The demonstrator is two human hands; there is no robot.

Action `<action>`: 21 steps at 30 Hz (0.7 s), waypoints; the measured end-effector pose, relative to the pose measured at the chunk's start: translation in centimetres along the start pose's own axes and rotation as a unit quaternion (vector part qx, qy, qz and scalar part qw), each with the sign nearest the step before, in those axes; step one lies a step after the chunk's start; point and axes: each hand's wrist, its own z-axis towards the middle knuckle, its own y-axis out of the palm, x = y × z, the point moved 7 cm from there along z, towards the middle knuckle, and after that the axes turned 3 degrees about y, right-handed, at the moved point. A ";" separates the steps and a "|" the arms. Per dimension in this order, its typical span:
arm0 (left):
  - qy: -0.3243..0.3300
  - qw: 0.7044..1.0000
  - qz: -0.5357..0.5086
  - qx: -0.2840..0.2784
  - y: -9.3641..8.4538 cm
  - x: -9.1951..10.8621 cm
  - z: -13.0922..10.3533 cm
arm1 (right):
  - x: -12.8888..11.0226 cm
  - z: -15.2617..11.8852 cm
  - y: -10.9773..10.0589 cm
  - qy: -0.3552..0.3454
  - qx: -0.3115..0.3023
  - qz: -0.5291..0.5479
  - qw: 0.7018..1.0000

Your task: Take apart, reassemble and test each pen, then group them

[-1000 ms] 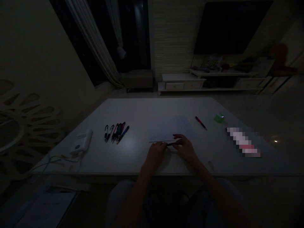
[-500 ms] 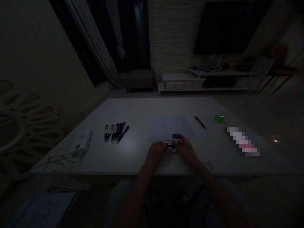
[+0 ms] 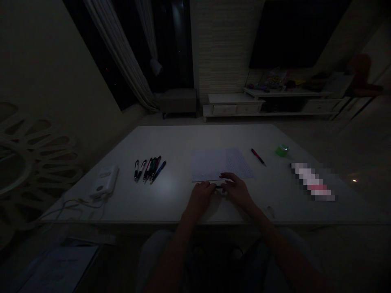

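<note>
Between my two hands lies a dark pen (image 3: 219, 186), held level just off the near edge of the paper. Only its short middle part shows; my fingers hide both ends. My left hand (image 3: 201, 195) is closed around the left end, knuckles up. At the other end my right hand (image 3: 236, 190) pinches it, with one finger stretched out over the paper's edge. Something small and pale shows under the right fingertips, too dim to make out. Beyond the hands, the sheets of paper (image 3: 210, 162) lie flat, with rows of writing at the right and along the near edge.
Several pens (image 3: 152, 169) lie grouped on the white table (image 3: 177, 142) at left, beside a white box with cables (image 3: 105, 181). Rightward are a red and black pen (image 3: 258, 157), a green container (image 3: 281, 150), a pixelated phone-like object (image 3: 313, 182) and a small clear scrap (image 3: 270, 211).
Hardly anything differs. The fingers of my right hand have shifted very slightly at the pen; my left hand stays where it was.
</note>
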 end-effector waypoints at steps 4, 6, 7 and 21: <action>0.005 1.000 0.000 0.010 0.0 0.0 -0.1 | 0.3 0.0 0.1 0.019 -0.011 -0.006 1.000; 0.008 1.000 0.001 0.010 0.0 0.0 -0.1 | 0.7 -0.1 0.2 0.048 -0.015 0.009 0.999; 0.007 1.000 0.001 0.011 0.0 0.0 -0.1 | 0.8 -0.1 0.3 0.050 -0.017 0.015 0.998; -0.002 1.000 -0.007 0.011 0.0 -0.1 -0.1 | 0.0 0.0 -0.3 0.028 0.003 0.015 0.999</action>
